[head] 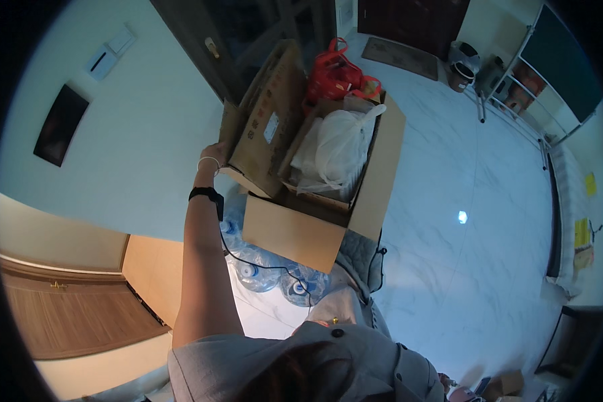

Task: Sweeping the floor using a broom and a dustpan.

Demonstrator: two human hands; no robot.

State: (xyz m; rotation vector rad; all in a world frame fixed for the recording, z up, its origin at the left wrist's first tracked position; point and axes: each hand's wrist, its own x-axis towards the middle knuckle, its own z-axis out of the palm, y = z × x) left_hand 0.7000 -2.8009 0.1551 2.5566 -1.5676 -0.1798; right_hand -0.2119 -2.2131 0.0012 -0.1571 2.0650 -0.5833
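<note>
My left hand [214,152] reaches forward and grips the near left edge of a flat, upright cardboard box [269,105], its fingertips partly hidden. That box bears printing and a white label. Against its right side stands an open cardboard carton [294,228] with flaps folded outward. Inside the carton sits a smaller cardboard box [326,202] holding a knotted translucent white plastic bag [339,143] and other clear plastic packaging. A red carrier bag [334,75] rests at the carton's far end. My right hand is out of view.
Several empty water jugs [256,271] stand on the floor below the carton, with a black cable [261,265] running across. A dark door [261,35] is beyond the boxes. Far right are a doormat [399,58], a brown bin [461,78] and a framed board stand [512,83].
</note>
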